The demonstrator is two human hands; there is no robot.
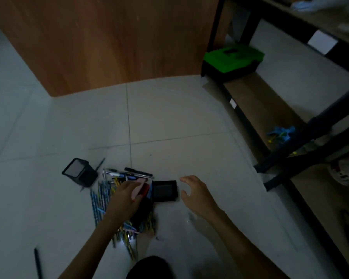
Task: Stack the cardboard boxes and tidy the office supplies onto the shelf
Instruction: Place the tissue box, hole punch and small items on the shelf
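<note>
Black mesh pen cup (pixel 80 172) lying tipped on glossy tile floor (pixel 169 117). Striped pencils (pixel 101 200) sprawling beside it. Left hand (pixel 125 196) gripping pink oblong item (pixel 138 190) over heap. Black square tray (pixel 165 191) sitting alongside. Right hand (pixel 195 196) hovering, fingers spread. White label (pixel 232 103) on shelf (pixel 256 97) showing too blurred to read.

A single wide-angle camera is worn on the head and is aimed forward and steeply down at the pale tiled floor (pixel 169 117). The left hand (pixel 127 196) and right hand (pixel 197 194) are framed close, low in the centre; a black-framed shelf (pixel 314 125) is caught right of the right hand.
</note>
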